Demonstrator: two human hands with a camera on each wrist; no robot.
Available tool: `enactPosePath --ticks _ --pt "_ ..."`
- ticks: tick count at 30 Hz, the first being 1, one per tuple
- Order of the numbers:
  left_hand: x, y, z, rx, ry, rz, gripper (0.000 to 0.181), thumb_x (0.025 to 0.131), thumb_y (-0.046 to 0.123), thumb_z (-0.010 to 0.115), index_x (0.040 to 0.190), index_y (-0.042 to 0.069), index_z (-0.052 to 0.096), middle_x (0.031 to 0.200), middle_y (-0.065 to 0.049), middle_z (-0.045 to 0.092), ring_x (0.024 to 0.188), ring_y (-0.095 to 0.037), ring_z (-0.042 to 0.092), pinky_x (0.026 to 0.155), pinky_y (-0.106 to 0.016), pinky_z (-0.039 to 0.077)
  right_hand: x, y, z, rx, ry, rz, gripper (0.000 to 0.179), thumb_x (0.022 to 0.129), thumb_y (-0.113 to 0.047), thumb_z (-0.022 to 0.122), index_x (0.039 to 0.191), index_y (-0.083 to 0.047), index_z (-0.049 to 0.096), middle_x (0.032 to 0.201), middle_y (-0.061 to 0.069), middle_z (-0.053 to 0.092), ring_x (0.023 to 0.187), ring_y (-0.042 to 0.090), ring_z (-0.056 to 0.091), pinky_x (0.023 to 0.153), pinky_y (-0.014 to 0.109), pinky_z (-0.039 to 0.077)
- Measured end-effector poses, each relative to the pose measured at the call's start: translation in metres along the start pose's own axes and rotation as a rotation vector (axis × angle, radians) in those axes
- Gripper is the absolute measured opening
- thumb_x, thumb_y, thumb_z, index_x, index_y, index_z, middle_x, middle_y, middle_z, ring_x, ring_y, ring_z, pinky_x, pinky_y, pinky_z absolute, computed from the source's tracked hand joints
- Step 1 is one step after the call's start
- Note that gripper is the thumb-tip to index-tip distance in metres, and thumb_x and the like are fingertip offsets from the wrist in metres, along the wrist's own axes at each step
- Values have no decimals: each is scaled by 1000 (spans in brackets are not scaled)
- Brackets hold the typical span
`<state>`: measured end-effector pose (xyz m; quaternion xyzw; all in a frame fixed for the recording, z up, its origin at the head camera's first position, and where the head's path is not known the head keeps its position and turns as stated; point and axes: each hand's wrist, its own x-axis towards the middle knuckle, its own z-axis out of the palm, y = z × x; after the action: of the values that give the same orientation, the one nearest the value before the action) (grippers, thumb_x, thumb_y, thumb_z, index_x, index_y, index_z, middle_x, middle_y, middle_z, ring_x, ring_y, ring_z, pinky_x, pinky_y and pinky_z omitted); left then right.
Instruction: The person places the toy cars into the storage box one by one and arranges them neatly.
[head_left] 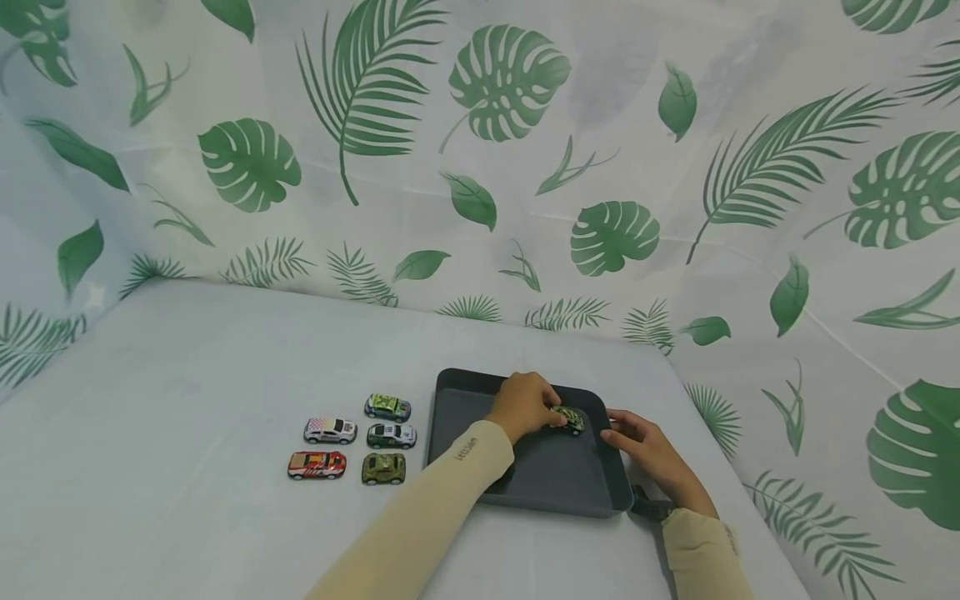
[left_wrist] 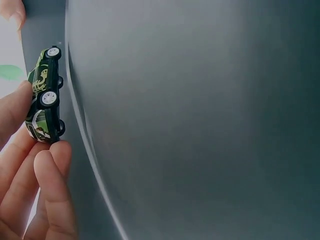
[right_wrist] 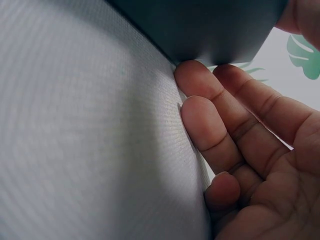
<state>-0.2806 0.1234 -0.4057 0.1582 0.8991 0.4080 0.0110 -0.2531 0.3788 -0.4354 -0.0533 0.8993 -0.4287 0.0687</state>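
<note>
My left hand [head_left: 523, 406] reaches over the dark grey baking tray [head_left: 547, 467] and pinches a green camouflage toy car [head_left: 573, 420] near the tray's right side. In the left wrist view the thumb and fingers hold this toy car [left_wrist: 44, 95], its white-hubbed wheels turned to the tray. Whether its wheels touch the tray cannot be told. At the tray's right wall is my right hand [head_left: 651, 454], with the thumb at the rim. The right wrist view has its fingertips [right_wrist: 192, 75] against the outside of the tray wall [right_wrist: 200, 30].
Left of the tray, several toy cars stand on the white table: a yellow-green one [head_left: 387, 407], a white-and-black one [head_left: 392, 436], an olive camouflage one [head_left: 383, 468], a white one [head_left: 330, 430] and a red one [head_left: 317, 465]. A leaf-patterned cloth [head_left: 525, 183] hangs behind.
</note>
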Motion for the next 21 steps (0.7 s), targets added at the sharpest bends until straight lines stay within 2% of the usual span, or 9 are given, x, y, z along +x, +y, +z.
enactPosePath --ticks 3,5,8,10,12,16,21 --pt "1 1 4 13 -4 -4 20 87 25 95 103 17 88 95 4 81 99 -19 73 105 -38 55 -1 0 0 4 3 8 56 109 -18 65 153 12 49 133 24 69 117 21 67 112 56 49" --pt "2 1 6 27 -3 4 20 86 25 95 103 17 88 95 4 81 98 -18 74 105 -37 56 -1 -1 -1 4 4 12 57 109 -18 65 153 12 49 133 24 69 118 22 67 113 58 48" --pt "4 2 9 55 -9 13 21 86 26 95 104 17 88 97 5 82 96 -17 74 99 -34 58 -2 -3 0 10 6 20 57 109 -19 66 153 12 49 134 25 69 120 27 67 114 59 47" --pt "5 2 9 73 -12 17 22 86 26 95 104 17 88 96 5 82 93 -16 74 88 -32 60 -2 -3 0 11 5 17 57 109 -19 65 153 13 48 134 25 68 121 28 67 114 59 47" --pt "6 3 10 87 -16 18 21 86 26 96 103 16 88 95 5 81 91 -16 73 85 -31 60 -2 -3 0 13 6 19 58 109 -19 65 153 13 48 133 25 69 120 27 67 113 59 47" --pt "8 4 12 115 -28 22 20 86 26 96 101 16 87 95 4 80 91 -16 73 84 -32 60 -1 -2 0 13 5 19 58 109 -19 65 154 13 48 131 23 70 117 23 67 113 58 47" --pt "9 6 14 143 -47 16 21 85 26 96 100 16 87 97 3 80 90 -17 72 84 -32 60 0 -2 -1 20 3 23 58 108 -19 66 154 13 48 131 21 70 118 23 67 114 60 45"
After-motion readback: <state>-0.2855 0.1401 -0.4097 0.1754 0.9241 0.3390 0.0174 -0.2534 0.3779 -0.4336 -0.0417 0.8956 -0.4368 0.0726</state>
